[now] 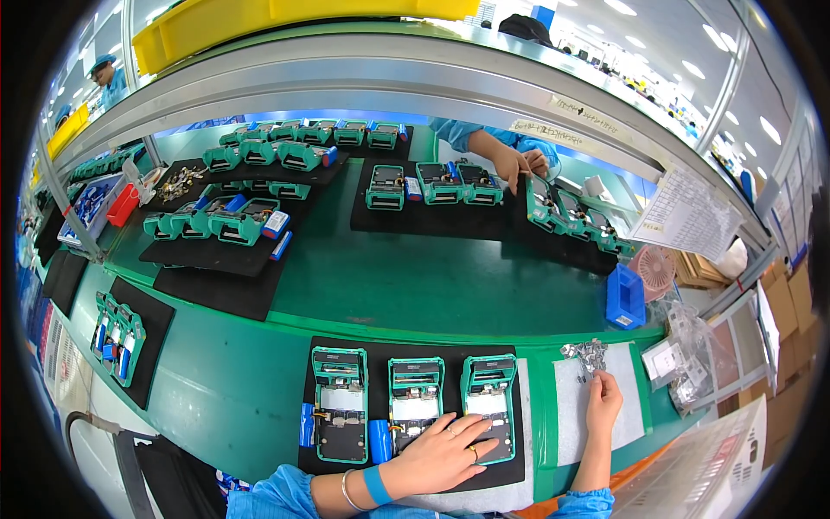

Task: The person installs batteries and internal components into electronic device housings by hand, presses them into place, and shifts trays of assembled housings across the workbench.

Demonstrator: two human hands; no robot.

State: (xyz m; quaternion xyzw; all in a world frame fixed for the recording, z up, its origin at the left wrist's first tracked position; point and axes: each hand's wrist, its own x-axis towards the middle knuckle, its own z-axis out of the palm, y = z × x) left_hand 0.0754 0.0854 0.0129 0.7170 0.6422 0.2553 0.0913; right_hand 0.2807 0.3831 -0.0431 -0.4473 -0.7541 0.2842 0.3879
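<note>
– So, how are the hands placed?

– The left hand (439, 456) is spread loosely, its palm over the middle casing (417, 372) and its fingertips laid on the right casing (489, 372); nothing is seen gripped. The right hand (603, 405) is curled at the heap of small metal parts (588, 353); whether a piece is pinched cannot be told

– And where are the casings set?

– They are lined up with the left casing (341, 353) on a matte black mat (378, 381), along the near edge of the glossy green worktop (229, 381). Each is rectangular, green-rimmed and hollow, with a pale panel inside. Smooth blue cells are placed beside the left casing (307, 424) and the middle one (380, 441)

– What is the heap rested on?

– A white sheet (618, 389), towards the worktop's right edge; the parts are shiny and irregular

– Can any writing be made out?

– Handwriting is borne by pale strips on the metal rail (346, 73), and a printed page (692, 212) is hung near its right end; the page's print is too small to be read
</note>
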